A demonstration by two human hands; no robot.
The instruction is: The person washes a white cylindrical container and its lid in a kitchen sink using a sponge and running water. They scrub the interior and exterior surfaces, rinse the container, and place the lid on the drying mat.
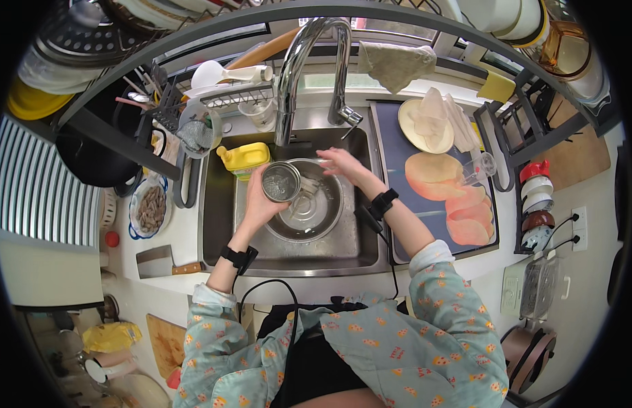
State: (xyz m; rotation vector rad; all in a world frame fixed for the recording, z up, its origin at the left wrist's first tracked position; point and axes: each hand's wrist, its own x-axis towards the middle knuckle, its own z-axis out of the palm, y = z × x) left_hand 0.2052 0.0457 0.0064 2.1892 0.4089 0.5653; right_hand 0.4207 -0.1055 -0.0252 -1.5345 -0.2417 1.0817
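Observation:
My left hand (256, 204) grips a round metal cup (281, 182) from its side, over the left part of the sink. The cup's mouth faces up towards me, and its inside looks shiny and wet. My right hand (344, 164) holds nothing; its fingers are spread above the right rim of a stainless steel basin (329, 222). Inside the basin lies a clear item (308, 189), partly hidden by the cup. The basin stands in the steel sink (364, 245). Just behind my left hand is a yellow detergent bottle (250, 155).
A chrome faucet (287, 92) arches over the sink's back. Left are a cleaver (155, 261) and a dish of greyish food pieces (151, 209). A dark mat (397, 204) at right holds coral-coloured sheets (466, 214), a plate (410, 125) and a clear cup (482, 166). A rack frame (234, 18) spans overhead.

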